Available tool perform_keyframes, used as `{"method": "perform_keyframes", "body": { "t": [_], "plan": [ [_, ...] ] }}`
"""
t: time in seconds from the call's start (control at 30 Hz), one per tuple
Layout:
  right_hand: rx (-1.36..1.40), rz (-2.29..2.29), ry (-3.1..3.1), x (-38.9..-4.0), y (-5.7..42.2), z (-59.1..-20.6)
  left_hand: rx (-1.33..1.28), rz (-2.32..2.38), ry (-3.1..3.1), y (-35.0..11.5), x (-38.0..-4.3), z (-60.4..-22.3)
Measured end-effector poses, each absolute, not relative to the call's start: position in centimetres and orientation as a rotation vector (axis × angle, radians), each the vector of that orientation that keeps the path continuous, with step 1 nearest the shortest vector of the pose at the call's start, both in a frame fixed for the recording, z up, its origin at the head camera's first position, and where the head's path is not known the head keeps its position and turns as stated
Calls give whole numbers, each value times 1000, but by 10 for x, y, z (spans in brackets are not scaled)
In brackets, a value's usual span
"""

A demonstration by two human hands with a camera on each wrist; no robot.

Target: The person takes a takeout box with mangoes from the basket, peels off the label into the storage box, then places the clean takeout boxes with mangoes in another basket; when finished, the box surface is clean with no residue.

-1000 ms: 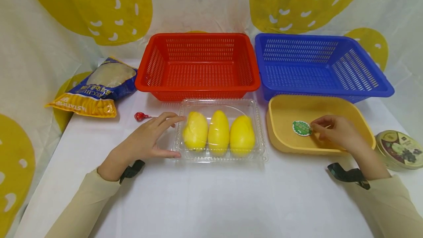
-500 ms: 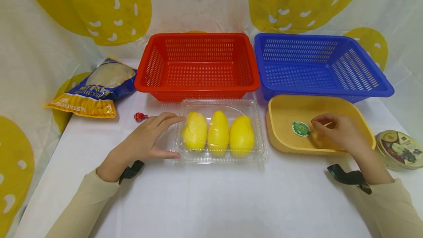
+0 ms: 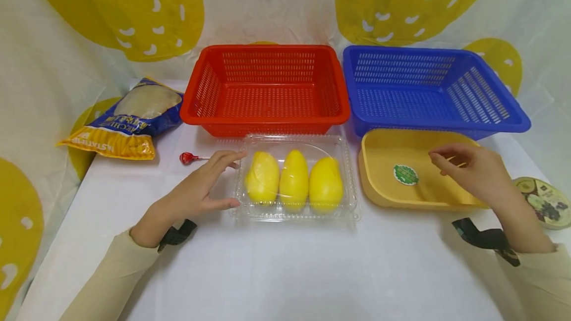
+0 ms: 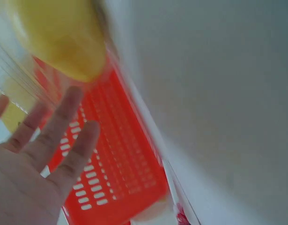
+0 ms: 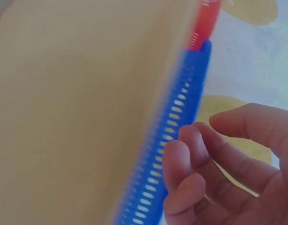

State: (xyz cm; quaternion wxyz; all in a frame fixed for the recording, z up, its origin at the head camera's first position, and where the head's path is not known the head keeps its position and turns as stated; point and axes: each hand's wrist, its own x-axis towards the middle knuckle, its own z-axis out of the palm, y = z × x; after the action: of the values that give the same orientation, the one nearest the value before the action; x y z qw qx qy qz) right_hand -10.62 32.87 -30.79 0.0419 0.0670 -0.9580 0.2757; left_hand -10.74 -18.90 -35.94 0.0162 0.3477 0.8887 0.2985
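In the head view, my left hand [image 3: 195,182] is spread at the left side of a clear plastic clamshell box [image 3: 350,172], thumb and fingers apart around its edge. Three yellow mango-like fruits [image 3: 294,180] sit side by side inside that box. Over the right part of a yellow plastic tub [image 3: 379,194] hovers my right hand [image 3: 475,170], fingers loosely curled around nothing. A round green-and-white label [image 3: 405,175] lies on the tub's floor, left of these fingertips. The right wrist view shows the right hand's thumb and fingers [image 5: 176,161] separated.
Behind stand a red basket [image 3: 267,125] and a blue basket [image 3: 428,125], side by side. A red lollipop [image 3: 187,158] and a blue-and-yellow food bag [image 3: 129,125] lie to the left. At the far right is a round tin [image 3: 546,202], partly covered by the right wrist.
My right hand has moved off the label, rightward and up, and its fingers have loosened. The left hand has drawn very slightly left, away from the clear box.
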Motion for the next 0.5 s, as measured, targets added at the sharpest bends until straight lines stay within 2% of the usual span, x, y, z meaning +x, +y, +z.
{"method": "perform_keyframes", "body": {
  "t": [0.2,0.5],
  "plan": [
    [121,826,-2874,-103,340,-296,984,984,2724,-186,-106,-357],
    [41,899,-2814,-120,355,-286,820,954,2725,-185,-103,-356]
  ]
}}
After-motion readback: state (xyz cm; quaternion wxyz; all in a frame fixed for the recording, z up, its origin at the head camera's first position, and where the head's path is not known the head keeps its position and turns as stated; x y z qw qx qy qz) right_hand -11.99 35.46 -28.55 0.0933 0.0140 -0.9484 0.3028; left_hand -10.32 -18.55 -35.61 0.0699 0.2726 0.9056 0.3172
